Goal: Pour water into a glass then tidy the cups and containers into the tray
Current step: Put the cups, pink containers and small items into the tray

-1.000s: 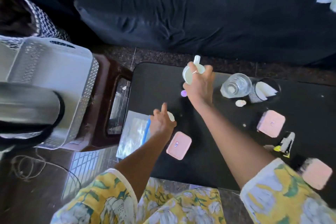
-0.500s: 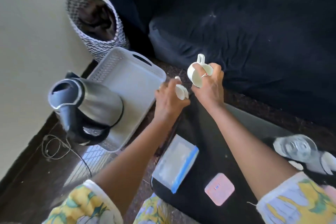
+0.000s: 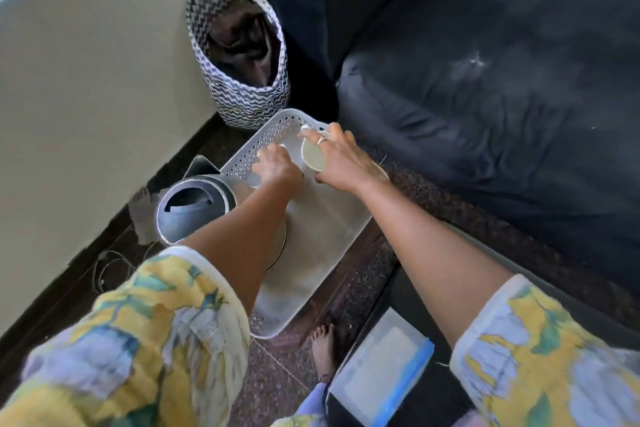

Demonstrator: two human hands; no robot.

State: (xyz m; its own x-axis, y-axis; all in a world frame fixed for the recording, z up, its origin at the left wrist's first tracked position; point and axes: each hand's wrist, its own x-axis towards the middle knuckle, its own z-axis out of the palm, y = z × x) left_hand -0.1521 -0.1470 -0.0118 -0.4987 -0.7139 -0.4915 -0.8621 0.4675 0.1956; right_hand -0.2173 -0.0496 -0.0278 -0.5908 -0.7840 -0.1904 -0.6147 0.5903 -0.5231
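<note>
Held over tray [image 3: 322, 218]: white cup [image 3: 313, 158]
We find right hand [image 3: 343, 163] gripping it at tray's twelve o'clock; left hand [image 3: 277, 166] curled, grasp we cannot tell.

Right hand [image 3: 346, 163] grips white cup [image 3: 312, 157] over tray [image 3: 258, 146]; left hand [image 3: 277, 166] curled beside it, contents hidden

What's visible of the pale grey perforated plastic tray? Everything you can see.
The pale grey perforated plastic tray is rectangular with rounded corners, lattice-holed walls and a smooth solid floor. It lies flat, open side up, beside the dark sofa. Most of its floor shows bare. Over its far end, the right hand holds a small white cup tipped on its side. The left hand is curled, its contents hidden. A round steel kettle overlaps the tray's left edge; whether it stands inside cannot be told.
</note>
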